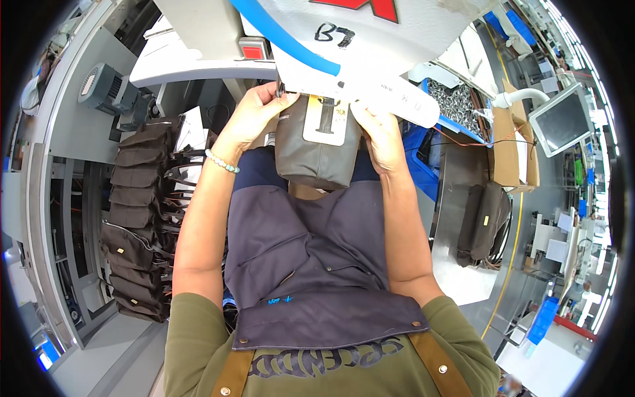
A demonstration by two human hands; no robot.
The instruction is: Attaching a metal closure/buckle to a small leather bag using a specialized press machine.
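A dark grey-brown bag (311, 159) hangs in front of me, its top edge under the head of a white machine (370, 40). With thumb and fingers pinched, my left hand (259, 114) grips the bag's upper left edge. My right hand (378, 132) holds the upper right edge, its thumb near the machine's working point. Between the hands, a pale plate (324, 135) with a dark slot and a yellow patch lies over the front of the bag. Where the bag's top meets the machine is hidden.
A blue tray of small metal parts (456, 106) stands right of the machine, near a cardboard box (506, 152) and a screen (561, 122). Stacked dark bags (135, 218) sit at my left. More dark bags (485, 225) lie on a metal surface at right. A blue hose (281, 36) crosses the machine.
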